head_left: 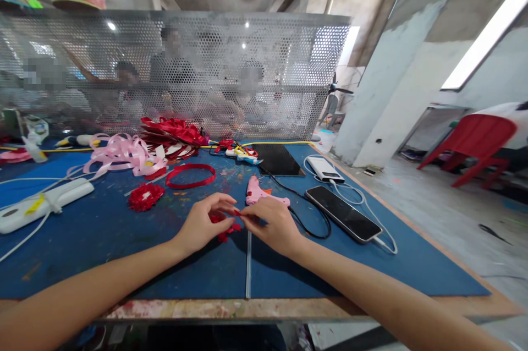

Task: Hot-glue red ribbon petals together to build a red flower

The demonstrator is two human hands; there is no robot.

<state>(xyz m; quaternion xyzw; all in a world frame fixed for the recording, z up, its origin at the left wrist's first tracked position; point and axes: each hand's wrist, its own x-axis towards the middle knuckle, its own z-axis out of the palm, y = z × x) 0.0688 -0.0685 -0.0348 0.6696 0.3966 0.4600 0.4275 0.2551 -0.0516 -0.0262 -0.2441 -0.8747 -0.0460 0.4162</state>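
My left hand (206,221) and my right hand (272,224) meet above the blue table, fingertips nearly touching. Both are closed in a pinch on a small piece of red ribbon (236,212), mostly covered by the fingers. More red ribbon pieces (225,234) show just below my left fingers; whether they join the pinched piece I cannot tell. Right behind my right hand lies a pink glue gun (256,191). A translucent glue stick (248,274) lies between my forearms. To the left are a red ribbon rosette (145,197) with a pale centre and a red headband-like ring (190,175).
A phone (343,213) on a white cable and a power bank (325,168) lie at right. A black tile (278,159), pink ribbon (124,155) and red fabric pile (173,133) sit farther back. A white power strip (47,205) is at left. Behind a perforated screen (284,76) sit several people.
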